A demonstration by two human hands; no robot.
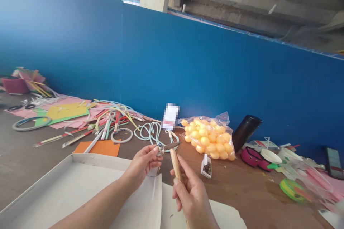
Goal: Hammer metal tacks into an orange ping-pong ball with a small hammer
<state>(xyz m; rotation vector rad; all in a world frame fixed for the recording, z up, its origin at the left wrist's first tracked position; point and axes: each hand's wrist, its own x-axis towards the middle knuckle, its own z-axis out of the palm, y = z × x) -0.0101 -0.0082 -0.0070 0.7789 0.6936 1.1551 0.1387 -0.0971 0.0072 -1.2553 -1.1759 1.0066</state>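
My left hand (141,166) is closed, pinching a small shiny silver round piece (160,150) between thumb and fingers. From it a flat, dark brown pointed piece (172,146) sticks out to the right; whether the two are joined I cannot tell. In my right hand (189,189) is a pale wooden stick (175,162), gripped between thumb and fingers with its top end upward. The top of the stick is just under the dark pointed piece, and I cannot tell if they touch. Beneath my left forearm lies a white box tray (88,186).
A bag of orange balls (212,137), a small box of metal bits (206,168) and a black bottle (245,130) stand ahead right. Coiled pale-blue cord (150,134), orange paper (107,148) and coloured sheets lie left. Green tape (291,189) and a phone (334,162) are far right.
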